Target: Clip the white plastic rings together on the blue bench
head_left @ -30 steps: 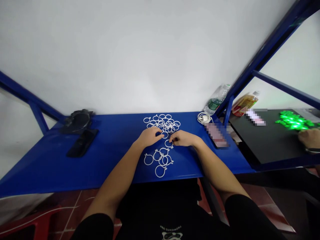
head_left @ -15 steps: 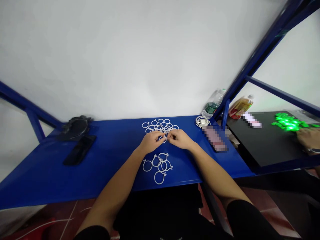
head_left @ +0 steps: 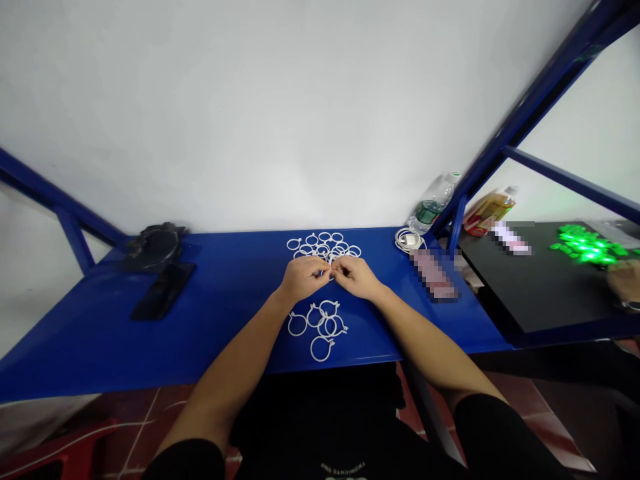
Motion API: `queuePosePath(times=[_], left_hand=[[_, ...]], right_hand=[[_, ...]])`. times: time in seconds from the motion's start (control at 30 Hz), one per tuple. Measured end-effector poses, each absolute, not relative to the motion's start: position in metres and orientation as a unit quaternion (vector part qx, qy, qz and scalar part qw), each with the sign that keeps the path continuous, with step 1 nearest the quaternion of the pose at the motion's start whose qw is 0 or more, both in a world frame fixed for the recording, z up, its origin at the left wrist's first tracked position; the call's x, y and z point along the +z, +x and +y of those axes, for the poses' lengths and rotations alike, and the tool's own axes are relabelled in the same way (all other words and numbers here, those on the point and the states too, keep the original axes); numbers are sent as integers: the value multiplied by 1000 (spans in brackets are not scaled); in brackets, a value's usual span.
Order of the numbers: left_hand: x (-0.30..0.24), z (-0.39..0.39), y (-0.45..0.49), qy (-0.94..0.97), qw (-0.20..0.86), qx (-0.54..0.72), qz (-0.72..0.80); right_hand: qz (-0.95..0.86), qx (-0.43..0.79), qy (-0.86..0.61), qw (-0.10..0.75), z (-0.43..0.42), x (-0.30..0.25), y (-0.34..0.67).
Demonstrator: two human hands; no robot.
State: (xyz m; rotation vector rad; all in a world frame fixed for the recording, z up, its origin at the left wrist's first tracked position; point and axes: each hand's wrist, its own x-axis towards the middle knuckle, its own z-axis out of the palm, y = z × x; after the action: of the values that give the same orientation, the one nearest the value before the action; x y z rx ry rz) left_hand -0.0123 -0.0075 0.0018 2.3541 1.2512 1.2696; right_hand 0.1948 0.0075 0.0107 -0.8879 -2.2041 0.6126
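Observation:
My left hand [head_left: 303,277] and my right hand [head_left: 353,275] meet at the middle of the blue table [head_left: 230,300], fingertips pinched together on one white plastic ring [head_left: 328,272] held between them. Behind the hands lies a loose heap of several white rings [head_left: 325,244]. Nearer to me, a smaller cluster of white rings [head_left: 320,325] lies flat on the table close to its front edge.
A black phone [head_left: 163,291] and a dark bundle [head_left: 154,244] lie at the left. A coiled white cable [head_left: 409,238], a water bottle [head_left: 433,199] and a pixelated flat object [head_left: 433,273] sit at the right. Another person's hand [head_left: 624,280] works near green parts [head_left: 587,243] on a black table.
Both hands left the table surface and came together above it, now pinching one ring between them. The view shifted slightly.

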Motion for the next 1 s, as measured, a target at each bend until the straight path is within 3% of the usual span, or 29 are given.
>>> queuePosePath(times=[0.27,0.4,0.6,0.8,1.0], left_hand=[[-3,-3,-23,731,60,447,511],[-6,6,-31,685,99,459,557],[-10,18,-41,640,118,376,659],[-14,23,-48,644,141,367,657],[-9,18,-43,713,157,324,602]], right_hand=[[-832,215,-354,370,4,11,197],[-833,196,-364,367,6,12,200],[-896,223,-301,239,6,10,196],[-919,270,-255,134,3,7,192],[-934,218,-264,104,7,-2,190]])
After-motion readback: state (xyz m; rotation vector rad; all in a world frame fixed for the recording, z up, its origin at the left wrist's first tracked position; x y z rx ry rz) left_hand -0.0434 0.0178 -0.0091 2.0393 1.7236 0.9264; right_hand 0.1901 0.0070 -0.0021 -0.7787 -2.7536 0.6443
